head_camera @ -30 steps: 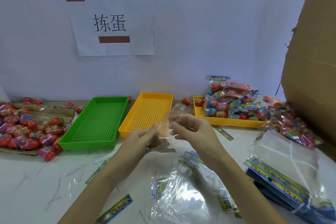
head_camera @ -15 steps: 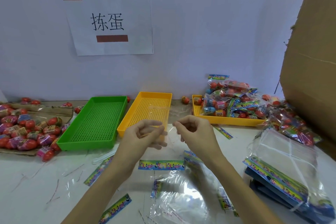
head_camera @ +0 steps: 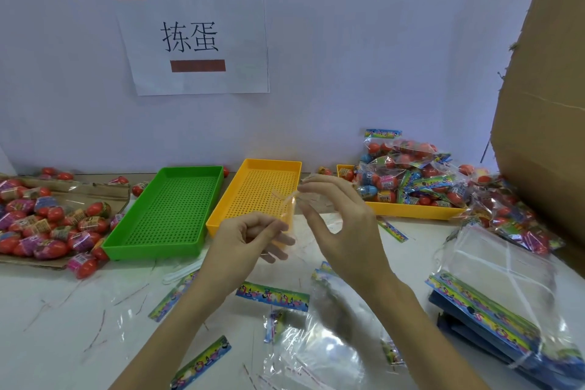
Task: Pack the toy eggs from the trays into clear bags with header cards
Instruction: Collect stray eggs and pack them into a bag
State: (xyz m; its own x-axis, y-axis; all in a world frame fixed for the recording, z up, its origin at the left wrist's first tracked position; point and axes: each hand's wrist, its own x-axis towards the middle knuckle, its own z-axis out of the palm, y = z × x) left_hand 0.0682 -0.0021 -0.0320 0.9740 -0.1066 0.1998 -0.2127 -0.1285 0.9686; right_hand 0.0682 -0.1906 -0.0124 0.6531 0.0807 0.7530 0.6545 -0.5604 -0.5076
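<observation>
Both hands are lifting since the earlier frame, the right hand now rising above the left hand. Each is pinching a clear bag by an edge, holding it in the air over the near corner of the yellow tray. Loose eggs are lying left of the green tray; a header card is lying on the table below.

In front of me stands a plain pale wall, evenly lit with a faint bluish cast. A white paper sheet is stuck on it, printed with two black characters and two brown-red bars. My table is white and runs up to the wall. A tall cardboard box rises at my right
</observation>
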